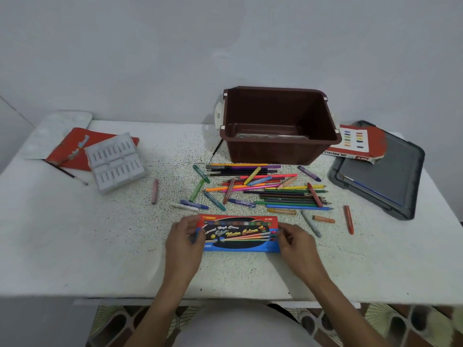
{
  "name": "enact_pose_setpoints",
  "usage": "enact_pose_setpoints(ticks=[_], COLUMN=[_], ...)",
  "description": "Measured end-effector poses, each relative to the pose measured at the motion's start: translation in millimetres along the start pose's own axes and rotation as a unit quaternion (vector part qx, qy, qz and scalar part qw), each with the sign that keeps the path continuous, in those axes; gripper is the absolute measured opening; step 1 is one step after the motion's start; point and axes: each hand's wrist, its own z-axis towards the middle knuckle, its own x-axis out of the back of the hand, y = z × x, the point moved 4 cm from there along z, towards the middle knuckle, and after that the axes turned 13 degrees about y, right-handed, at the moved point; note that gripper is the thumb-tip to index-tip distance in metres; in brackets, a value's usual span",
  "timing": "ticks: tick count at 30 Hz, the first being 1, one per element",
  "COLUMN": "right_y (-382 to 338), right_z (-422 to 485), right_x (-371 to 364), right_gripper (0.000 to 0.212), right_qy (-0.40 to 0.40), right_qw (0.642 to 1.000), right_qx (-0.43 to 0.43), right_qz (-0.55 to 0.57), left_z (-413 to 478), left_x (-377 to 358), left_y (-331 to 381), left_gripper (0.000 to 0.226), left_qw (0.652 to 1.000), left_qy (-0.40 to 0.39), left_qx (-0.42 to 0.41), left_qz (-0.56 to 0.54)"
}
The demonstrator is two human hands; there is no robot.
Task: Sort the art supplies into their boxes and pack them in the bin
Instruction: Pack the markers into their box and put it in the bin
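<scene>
A person sat at a white speckled desk [100, 246], seen from above. Both hands were clamped on a flat red and blue watercolour box [240, 234] at the near middle of the desk. The left hand [184, 236] gripped the box's left end and the right hand [294, 240] gripped its right end, with thumbs on top. Whether the box rested on the desk or was slightly raised could not be told.

Just beyond the box lay a loose pile of coloured pencils and crayons [270, 191], crossing one another. A pink crayon [154, 191] lay apart to the left and an orange crayon [348, 219] apart to the right. Behind the pile stood an open brown bin [278, 126]; something flat seemed to lie at its bottom, but it was too dim to name.

To the right of the bin, an oil pastels box [353, 144] rested on a grey lid [383, 171]. At the far left lay a red pencil box [72, 149], a clear plastic tray [116, 161] partly over it, a thin paintbrush [67, 172] and a pale palette [57, 128].

Sorting looked barely begun, since the whole pile was unsorted. The likely risks: the round crayons could roll off the desk if the pile were nudged by a wrist or by the box. Pencils and crayons lay so tangled that one could end up in the wrong box. If the watercolour box were tipped while its end flap was pulled, whatever it held could slide out.
</scene>
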Motion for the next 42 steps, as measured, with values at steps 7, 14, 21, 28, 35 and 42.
enact_pose_setpoints(ticks=[7,14,21,28,35,42], right_y=[5.2,2.6,0.7,-28.1,-71.8,-98.3], right_z=[5.5,1.5,10.1,40.4,94.0,158.8], right_x=[11.8,8.2,18.6,51.7,100.9,137.2], right_gripper=[0.022,0.02,0.016,0.015,0.02,0.017], right_qy=[0.052,0.051,0.069,0.119,0.184,0.215], right_qw=[0.996,0.998,0.995,0.991,0.98,0.969], right_qx=[0.022,-0.012,-0.067,-0.04,0.013,0.056], right_qz=[-0.064,-0.041,0.026,0.042,0.08,0.111], left_z=[-4.7,1.0,14.5,35.4,70.2,116.0], left_x=[-19.4,-21.7,-19.3,-6.6,-5.6,-36.1], left_y=[4.3,9.1,15.6,63.3,151.7,212.6], left_gripper=[0.023,0.022,0.017,0.008,0.017,0.037], left_qw=[0.998,0.999,0.995,0.996,0.992,0.987], left_qy=[-0.019,-0.03,-0.081,-0.071,-0.065,-0.018], left_qx=[0.056,0.029,0.055,0.034,-0.08,-0.127], left_qz=[-0.031,0.023,0.023,-0.031,-0.07,-0.101])
